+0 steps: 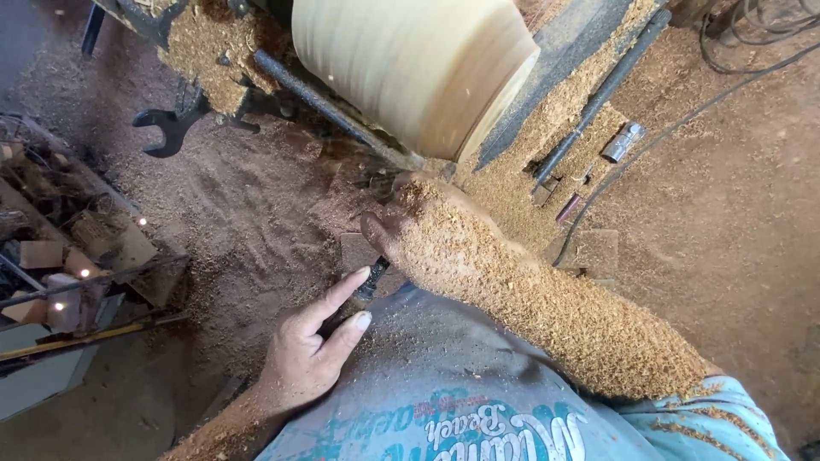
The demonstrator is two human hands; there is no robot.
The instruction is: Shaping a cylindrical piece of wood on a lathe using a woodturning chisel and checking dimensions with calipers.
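A dark, slim metal turning tool (372, 280) runs under the right hand (436, 235), its tip hidden near the large pale wooden cylinder (410, 68) on the lathe. The right hand, coated in shavings, closes over it. The left hand (312, 350) rests two extended fingers (350, 286) against the tool's handle. A black spanner (175, 124) lies on the sawdust-covered floor (256, 222).

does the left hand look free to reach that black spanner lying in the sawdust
Probably yes, with a stretch. The left hand rests on the dark tool handle, and only open sawdust lies between it and the black spanner. It would have to let go of the handle first.
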